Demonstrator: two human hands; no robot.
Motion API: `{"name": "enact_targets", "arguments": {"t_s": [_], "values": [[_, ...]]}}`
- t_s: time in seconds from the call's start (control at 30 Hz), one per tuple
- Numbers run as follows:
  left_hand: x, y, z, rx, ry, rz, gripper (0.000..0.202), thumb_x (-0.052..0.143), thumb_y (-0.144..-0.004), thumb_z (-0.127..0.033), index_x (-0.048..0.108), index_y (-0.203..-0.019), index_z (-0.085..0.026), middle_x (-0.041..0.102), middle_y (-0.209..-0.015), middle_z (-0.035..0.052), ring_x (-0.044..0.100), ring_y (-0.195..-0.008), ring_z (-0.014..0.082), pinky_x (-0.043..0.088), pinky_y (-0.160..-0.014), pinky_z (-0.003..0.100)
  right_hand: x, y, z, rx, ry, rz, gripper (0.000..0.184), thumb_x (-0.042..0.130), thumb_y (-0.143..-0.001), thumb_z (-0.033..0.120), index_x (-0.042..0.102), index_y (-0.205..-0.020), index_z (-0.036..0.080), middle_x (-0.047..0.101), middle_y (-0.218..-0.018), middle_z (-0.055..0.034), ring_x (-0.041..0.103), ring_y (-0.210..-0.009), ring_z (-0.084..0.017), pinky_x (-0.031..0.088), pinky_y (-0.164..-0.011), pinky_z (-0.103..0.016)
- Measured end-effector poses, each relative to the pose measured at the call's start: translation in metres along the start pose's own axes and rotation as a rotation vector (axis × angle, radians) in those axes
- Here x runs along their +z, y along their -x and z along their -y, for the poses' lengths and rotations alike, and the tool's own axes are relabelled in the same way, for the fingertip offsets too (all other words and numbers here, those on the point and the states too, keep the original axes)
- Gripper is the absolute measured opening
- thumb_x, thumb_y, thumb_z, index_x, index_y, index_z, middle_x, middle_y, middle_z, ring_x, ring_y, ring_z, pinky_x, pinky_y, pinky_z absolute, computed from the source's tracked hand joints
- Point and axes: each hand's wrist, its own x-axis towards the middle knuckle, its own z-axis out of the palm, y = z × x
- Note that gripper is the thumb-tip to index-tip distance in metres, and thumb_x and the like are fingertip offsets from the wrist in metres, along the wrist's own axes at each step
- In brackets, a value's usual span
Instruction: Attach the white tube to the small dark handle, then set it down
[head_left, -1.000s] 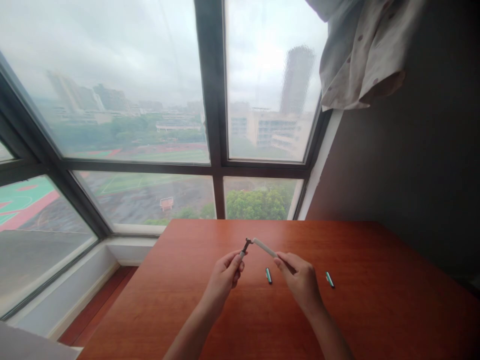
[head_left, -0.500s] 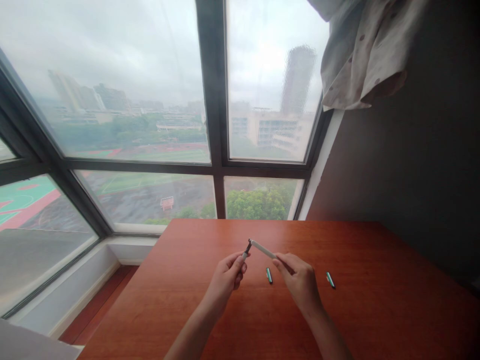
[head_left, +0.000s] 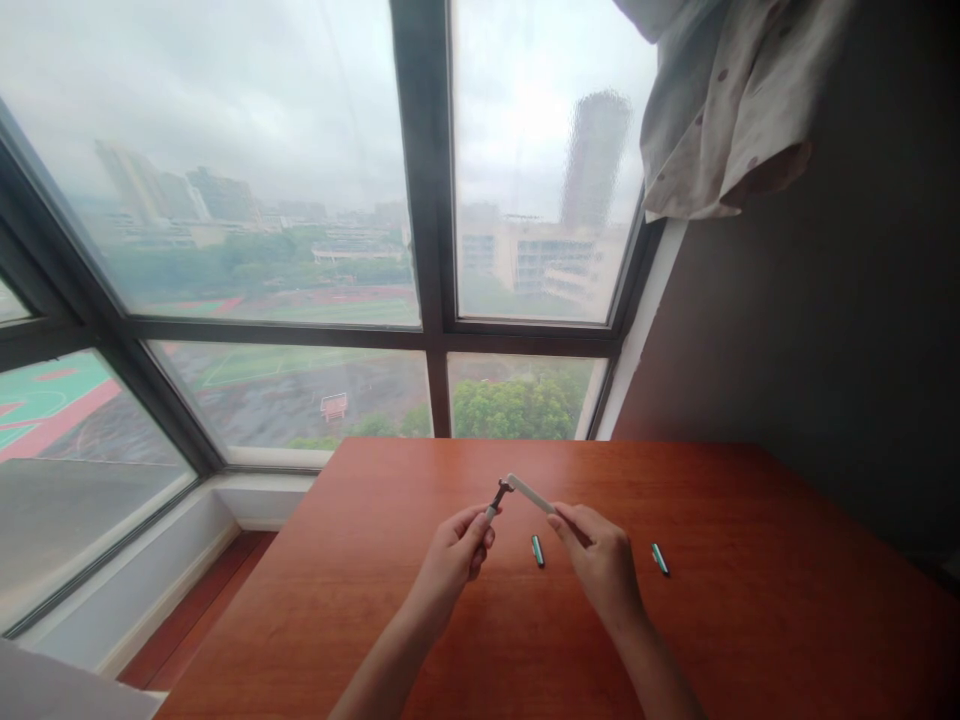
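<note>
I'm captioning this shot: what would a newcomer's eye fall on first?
Probably the big window, spanning the left and centre. Then, lower middle, above the reddish table, the left hand holding a dark-tipped tool and the right hand a pale stick, their ends close together.

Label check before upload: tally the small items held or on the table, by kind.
Small green-and-dark pieces on the table: 2
Dark-headed pale handle in the left hand: 1
Pale stick in the right hand: 1
Total: 4
</note>
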Motion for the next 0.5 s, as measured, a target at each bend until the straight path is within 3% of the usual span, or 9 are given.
{"name": "enact_targets", "arguments": {"t_s": [0.23, 0.5], "values": [[0.0008, -0.0007, 0.0014, -0.004, -0.027, 0.003, 0.044, 0.066, -0.069, -0.049, 0.065, -0.096, -0.014, 0.047, -0.061, -0.0044, 0.029, -0.041, 0.0037, 0.013, -0.039, 0.018, -0.0001, -0.0003, 0.0019, -0.026, -0.024, 0.044, 0.024, 0.054, -0.089, 0.035, 0.073, -0.089, 0.020, 0.072, -0.078, -0.0067, 0.067, -0.068, -0.019, 0.052, -0.064, -0.025], [0.0007, -0.0009, 0.0014, -0.002, -0.050, 0.010, 0.042, 0.065, -0.070, -0.047, 0.065, -0.096, -0.014, 0.048, -0.061, -0.0044, 0.030, -0.041, 0.0044, 0.014, -0.039, 0.018, -0.0003, -0.0006, -0.0008, 0.013, -0.023, -0.017, 0.025, 0.053, -0.089, 0.035, 0.072, -0.090, 0.019, 0.072, -0.079, -0.0069, 0.067, -0.070, -0.020, 0.051, -0.064, -0.026]]}}
